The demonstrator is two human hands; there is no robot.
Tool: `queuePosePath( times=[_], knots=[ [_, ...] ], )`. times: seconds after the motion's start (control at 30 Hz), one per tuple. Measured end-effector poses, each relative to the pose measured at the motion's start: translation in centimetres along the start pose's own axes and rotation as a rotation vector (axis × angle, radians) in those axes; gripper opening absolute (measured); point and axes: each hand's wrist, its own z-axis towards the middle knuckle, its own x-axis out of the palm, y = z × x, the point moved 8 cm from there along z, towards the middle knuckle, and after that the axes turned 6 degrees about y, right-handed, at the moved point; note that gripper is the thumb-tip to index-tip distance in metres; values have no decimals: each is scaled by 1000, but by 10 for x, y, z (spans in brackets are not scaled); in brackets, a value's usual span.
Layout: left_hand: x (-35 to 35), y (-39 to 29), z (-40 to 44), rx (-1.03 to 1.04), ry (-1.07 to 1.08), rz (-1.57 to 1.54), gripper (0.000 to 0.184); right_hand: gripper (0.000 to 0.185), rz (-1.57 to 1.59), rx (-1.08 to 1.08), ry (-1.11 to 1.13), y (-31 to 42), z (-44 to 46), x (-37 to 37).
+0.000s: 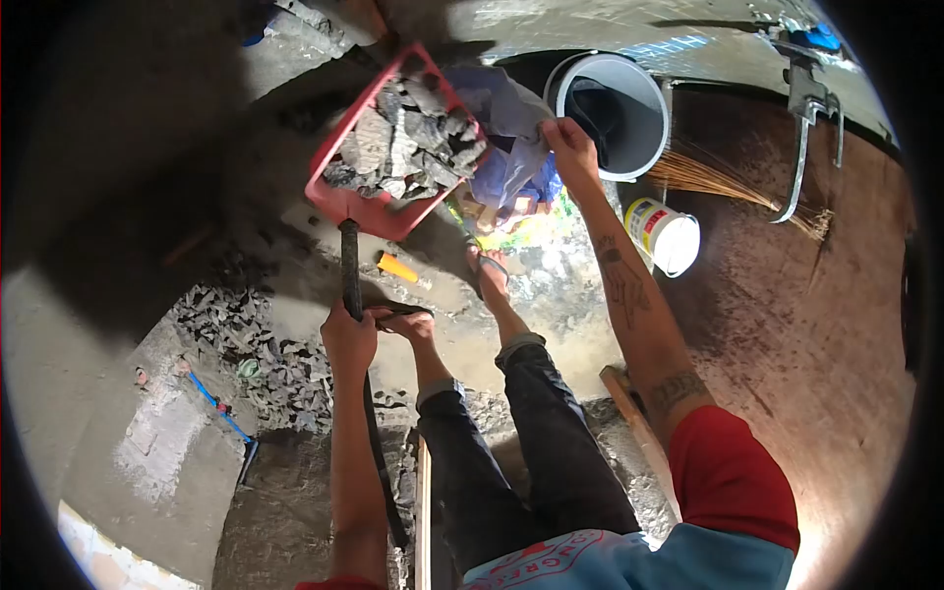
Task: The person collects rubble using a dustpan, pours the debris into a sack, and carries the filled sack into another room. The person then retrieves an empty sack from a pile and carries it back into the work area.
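The left hand (349, 342) is closed around the dark handle (351, 265) of a red dustpan (379, 217), gripping it below the pan. The handle runs on past the hand toward the near side. The pan is raised and tilted at the far side, left of centre, heaped with grey rubble (408, 138) in jagged chunks.

The right hand (573, 149) is nearly shut, its thumb and fingers pinching the upper edge of a pale plastic bag (521, 167). The bag sits just right of the dustpan, with blue and coloured wrapping showing about its lower part; what else it contains cannot be told.

Just right of the right hand is a large grey bucket (644, 108), its mouth facing the camera and its inside dark. Nearer and further right is a small white bucket (677, 242) with a yellow and red label, and beyond that a stick broom (723, 182) lies across a brown board (767, 295).

An orange piece (396, 266) lies on the floor (447, 344) between the handle and the feet. Left of the left hand, loose broken pieces (285, 369) are spread over the ground.
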Motion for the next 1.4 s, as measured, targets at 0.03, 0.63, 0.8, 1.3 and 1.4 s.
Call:
queuePosePath(
  times=[0.03, 0.63, 0.8, 1.3, 1.4],
  knots=[
    [-5, -7, -1, -20, 32, 22, 26, 27, 77, -9, 17, 1, -1, 1],
    [13, -76, 27, 31, 87, 428, 19, 40, -18, 198, 190, -11, 61, -10],
    [-4, -72, 9, 60, 41, 507, 24, 26, 276, -82, 210, 46, 48, 21],
    [-86, -124, -26, 228, 255, 334, 30, 27, -21, -98, 371, 124, -79, 22],
    [-116, -150, -62, 262, 239, 313, 27, 25, 66, -79, 251, 133, -130, 0]
  ],
)
